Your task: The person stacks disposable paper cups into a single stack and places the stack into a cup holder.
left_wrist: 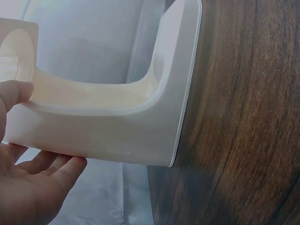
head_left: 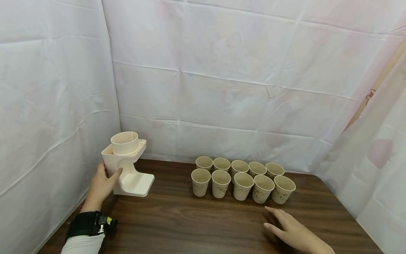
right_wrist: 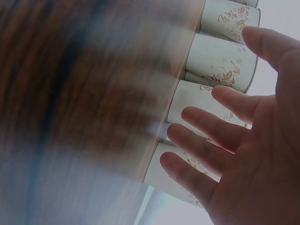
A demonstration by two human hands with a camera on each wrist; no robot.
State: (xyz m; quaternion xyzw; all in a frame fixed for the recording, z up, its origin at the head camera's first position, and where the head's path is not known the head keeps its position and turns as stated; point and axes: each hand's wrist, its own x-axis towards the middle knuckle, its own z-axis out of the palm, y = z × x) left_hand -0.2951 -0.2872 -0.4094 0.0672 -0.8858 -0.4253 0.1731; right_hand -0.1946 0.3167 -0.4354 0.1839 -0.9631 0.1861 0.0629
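Observation:
My left hand [head_left: 103, 185] grips the back upright of a cream plastic cup dispenser [head_left: 137, 183] at the table's left. This stand is C-shaped, with a flat base, a square top and a round collar. In the left wrist view, the thumb lies on one side of the dispenser [left_wrist: 103, 133] and the fingers on the other. My right hand [head_left: 291, 229] is empty, its fingers extended in front of the right end of two rows of paper cups [head_left: 242, 192]. In the right wrist view, the spread fingers overlap several leaf-patterned cups [right_wrist: 220, 61].
The cups stand upright, mouths up, in a front row and a back row near the rear edge of the dark wood table [head_left: 196, 225]. Pale cloth [head_left: 206, 98] hangs behind and at both sides. The dispenser stands close to the left cloth.

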